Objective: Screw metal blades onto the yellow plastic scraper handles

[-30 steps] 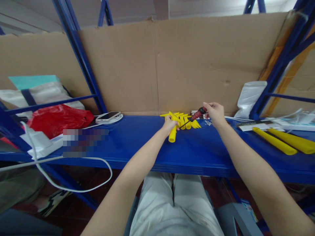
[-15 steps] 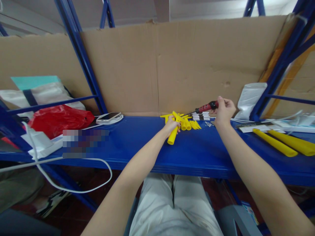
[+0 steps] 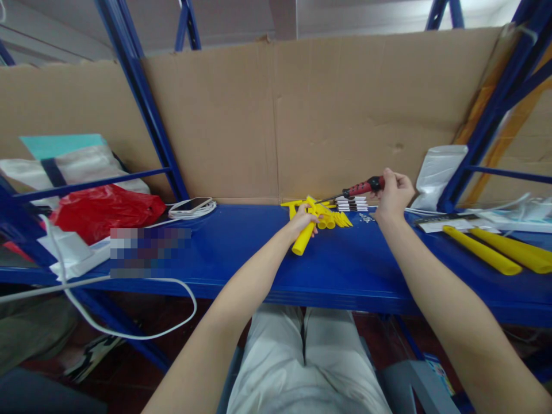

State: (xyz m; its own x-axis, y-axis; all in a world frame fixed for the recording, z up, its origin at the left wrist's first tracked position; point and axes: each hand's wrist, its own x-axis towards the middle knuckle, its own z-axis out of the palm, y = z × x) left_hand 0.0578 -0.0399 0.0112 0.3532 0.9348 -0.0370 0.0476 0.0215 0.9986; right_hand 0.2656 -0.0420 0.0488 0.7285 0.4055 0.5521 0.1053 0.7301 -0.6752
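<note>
My left hand (image 3: 303, 223) is wrapped round a yellow tube-like piece (image 3: 303, 240), whose round end points down toward me. In my right hand (image 3: 393, 192) is the rear end of a red and black screwdriver (image 3: 364, 187). Its thin shaft slants left and down to the top of the held piece; whether the tip touches cannot be made out. Just right of my left hand lie more yellow parts (image 3: 342, 219). Behind them sits a stack of small white and black packets (image 3: 351, 203), with tiny metal bits (image 3: 366, 218) beside it.
Two long yellow tubes (image 3: 483, 250) lie at the right. At the left are a red plastic bag (image 3: 107, 210), a phone (image 3: 195, 204) on a coiled white cable and a white power strip (image 3: 81, 259). Cardboard (image 3: 276, 115) stands along the back, between blue posts.
The yellow piece in my left hand has tilted slightly, its upper end now nearer the screwdriver's shaft. My right hand and the screwdriver have hardly moved.
</note>
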